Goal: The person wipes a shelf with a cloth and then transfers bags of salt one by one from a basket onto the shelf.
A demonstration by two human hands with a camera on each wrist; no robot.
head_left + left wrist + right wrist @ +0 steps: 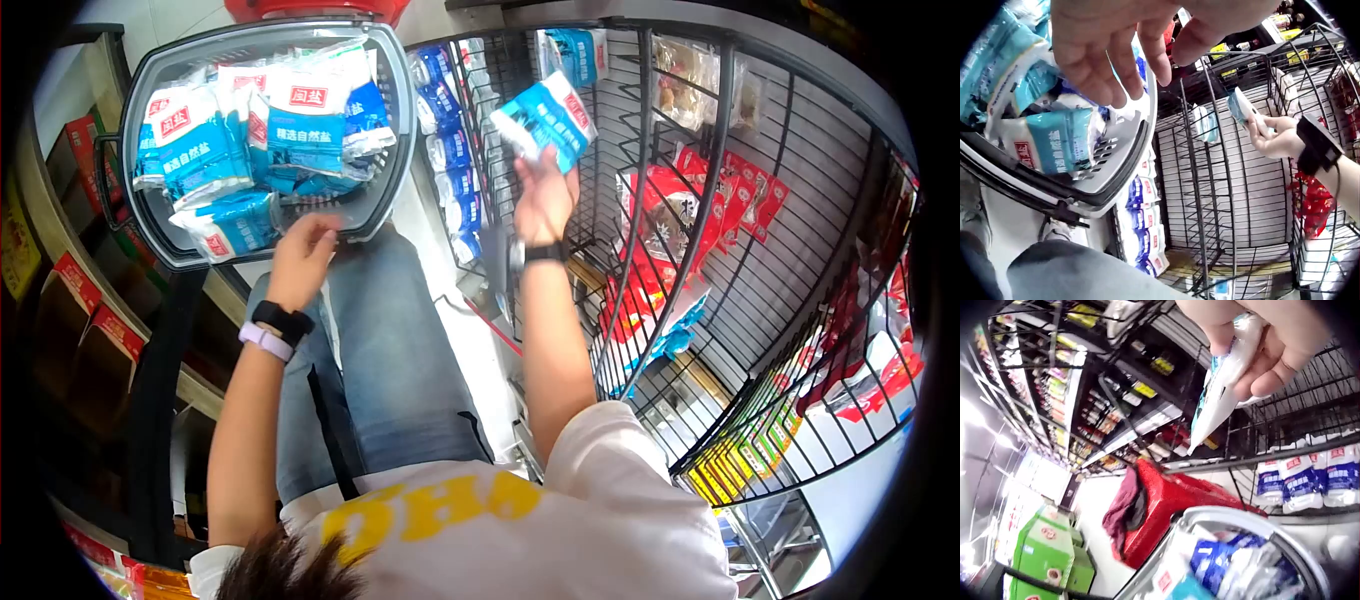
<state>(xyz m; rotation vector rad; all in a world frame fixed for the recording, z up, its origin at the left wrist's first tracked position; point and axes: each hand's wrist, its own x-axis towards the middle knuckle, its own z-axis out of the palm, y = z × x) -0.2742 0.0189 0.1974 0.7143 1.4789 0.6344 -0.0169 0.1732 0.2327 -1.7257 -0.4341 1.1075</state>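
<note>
My right hand point(545, 205) pinches a blue-and-white salt packet point(548, 118) over the wire rack point(730, 95), with the thumb on its printed face. In the right wrist view the same packet point(1225, 387) is seen edge-on between thumb and fingers. Near the front rim of the grey basket point(402, 120), my left hand point(303, 262) hangs with loosely bent fingers and nothing in them. Several salt packets point(300, 125) like the held one fill that basket, some with darker blue among them. Another such packet point(572, 55) lies in the rack's far corner.
Blue-and-white packets point(455, 150) line the rack's left side. Red packets point(665, 225) lie deeper inside, behind black wire bars. A red container point(1166, 512) with a dark cloth stands beyond the basket, and green boxes point(1044, 556) are farther off.
</note>
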